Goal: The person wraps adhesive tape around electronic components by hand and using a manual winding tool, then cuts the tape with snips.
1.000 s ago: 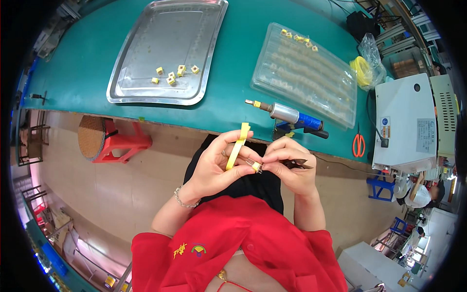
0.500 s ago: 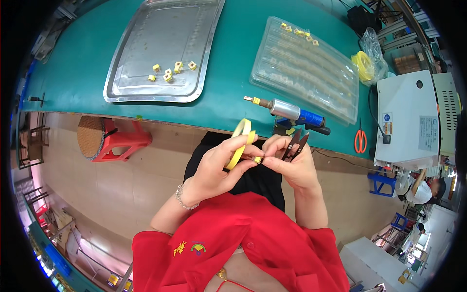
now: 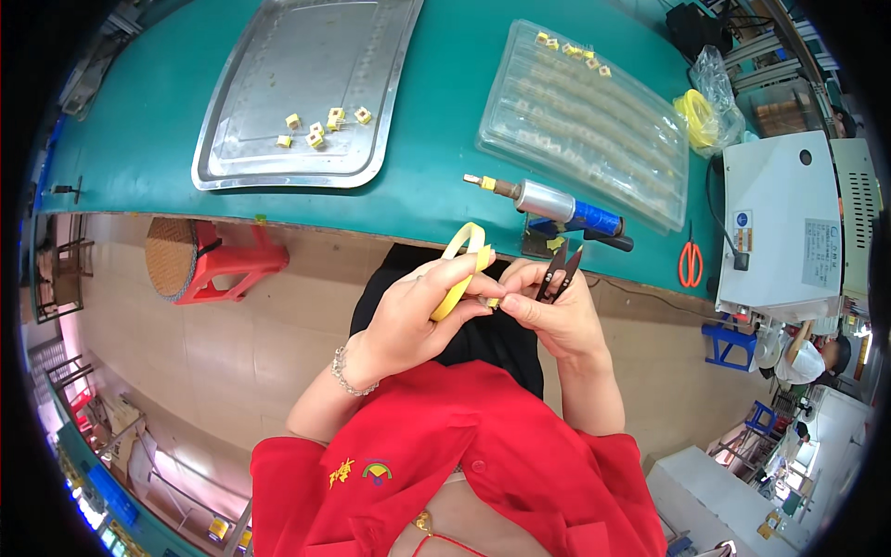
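My left hand (image 3: 408, 311) is closed on a roll of yellow tape (image 3: 458, 243) that loops around its fingers. At its fingertips sits a small yellow coil part (image 3: 493, 303), mostly covered by the fingers. My right hand (image 3: 566, 325) has black thread snips (image 3: 558, 277) tucked in it, blades pointing away from me. Its thumb and forefinger pinch together right at the coil part; whether they grip it or something thin on it, I cannot tell. Both hands are raised above my lap, in front of the table edge.
On the green table (image 3: 445, 121) lie a metal tray (image 3: 251, 172) with several yellow coil parts, a clear plastic tray (image 3: 585, 130), a blue-and-silver powered tool (image 3: 566, 210) and orange-handled scissors (image 3: 690, 265). A white machine (image 3: 775, 223) stands at the right. A red stool (image 3: 237, 260) is at the left.
The snips in my right hand have tilted slightly more upright. Both hands stay together at the coil part, with small finger shifts. The whole view has moved a little.
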Motion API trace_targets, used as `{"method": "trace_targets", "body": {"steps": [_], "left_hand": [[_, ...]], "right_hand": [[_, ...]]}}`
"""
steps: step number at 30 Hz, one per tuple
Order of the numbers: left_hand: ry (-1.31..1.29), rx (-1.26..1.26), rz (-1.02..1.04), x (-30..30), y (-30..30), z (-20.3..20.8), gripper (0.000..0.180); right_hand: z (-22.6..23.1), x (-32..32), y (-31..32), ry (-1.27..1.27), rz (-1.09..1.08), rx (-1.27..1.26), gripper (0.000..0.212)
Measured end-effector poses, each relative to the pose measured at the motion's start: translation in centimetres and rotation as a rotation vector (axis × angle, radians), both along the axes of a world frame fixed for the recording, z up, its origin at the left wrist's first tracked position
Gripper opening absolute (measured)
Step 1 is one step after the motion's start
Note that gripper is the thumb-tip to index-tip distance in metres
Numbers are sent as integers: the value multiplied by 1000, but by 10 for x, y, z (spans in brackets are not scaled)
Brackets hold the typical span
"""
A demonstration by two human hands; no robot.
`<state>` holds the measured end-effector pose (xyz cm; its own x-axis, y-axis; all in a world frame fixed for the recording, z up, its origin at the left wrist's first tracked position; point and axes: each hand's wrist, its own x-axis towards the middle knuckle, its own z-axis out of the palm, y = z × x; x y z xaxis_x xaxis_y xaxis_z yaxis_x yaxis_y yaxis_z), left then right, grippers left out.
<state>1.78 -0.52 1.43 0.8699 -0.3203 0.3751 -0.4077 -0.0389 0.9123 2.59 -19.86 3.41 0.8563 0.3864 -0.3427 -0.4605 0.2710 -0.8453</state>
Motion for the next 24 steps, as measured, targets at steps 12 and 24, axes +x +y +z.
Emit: {"method": "trace_targets", "body": {"steps": [12,24], "left_hand": [[-199,140,95,-1,-1,4,50],[80,-148,40,-6,-5,-4,47]], "right_hand": [[3,-4,6,26,-34,-7,7],[6,-5,6,170,-49,121,8]]}}
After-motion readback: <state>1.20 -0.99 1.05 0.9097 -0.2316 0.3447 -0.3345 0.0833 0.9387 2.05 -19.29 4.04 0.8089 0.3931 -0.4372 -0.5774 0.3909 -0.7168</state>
